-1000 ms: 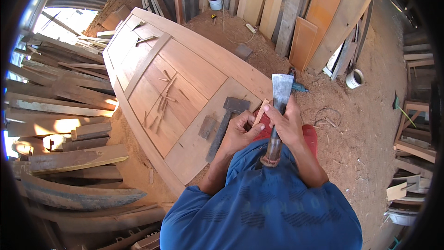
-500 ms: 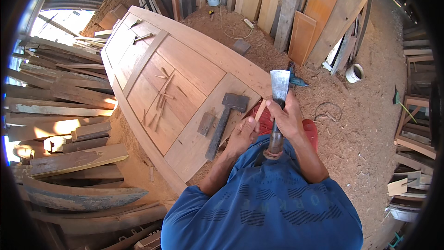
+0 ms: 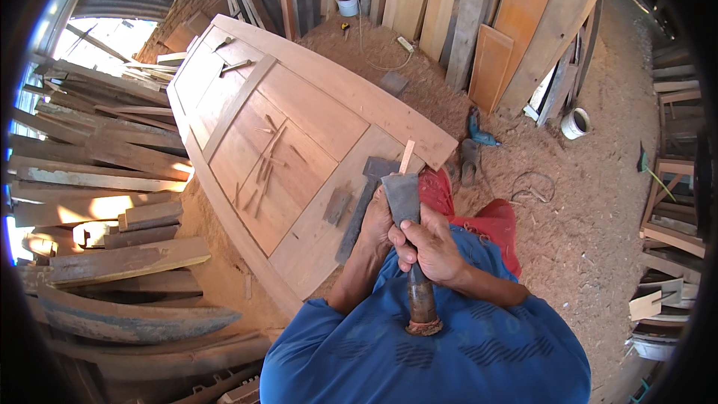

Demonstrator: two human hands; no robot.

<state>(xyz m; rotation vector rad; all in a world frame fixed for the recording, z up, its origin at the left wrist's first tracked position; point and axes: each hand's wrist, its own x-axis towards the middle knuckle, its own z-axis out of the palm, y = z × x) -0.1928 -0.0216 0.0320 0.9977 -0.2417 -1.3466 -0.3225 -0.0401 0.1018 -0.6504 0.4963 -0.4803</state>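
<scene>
My right hand (image 3: 434, 251) is wrapped round a wide chisel (image 3: 404, 198), its broad metal blade pointing away from me and its worn handle end close to my shirt. Behind the blade my left hand (image 3: 376, 221) is closed on a thin wooden strip (image 3: 407, 157), whose pale tip sticks up past the blade's edge. The blade hides part of the left fingers and the strip's lower end. Just beyond my hands lies a panelled wooden door (image 3: 314, 67), with a dark hammer (image 3: 357, 217) and a small dark block (image 3: 338, 206) on it.
Several thin wood slivers (image 3: 265, 164) and two metal tools (image 3: 235, 66) rest on the door. A blue power tool (image 3: 482, 133) and a white bucket (image 3: 576, 123) stand on the sawdust-covered floor. Stacked planks (image 3: 112, 179) fill the left side; boards (image 3: 464, 22) lean at the back.
Both hands have come closer together and the chisel has moved down and left toward my body. Its blade now covers part of the left hand, and the strip points more upright.
</scene>
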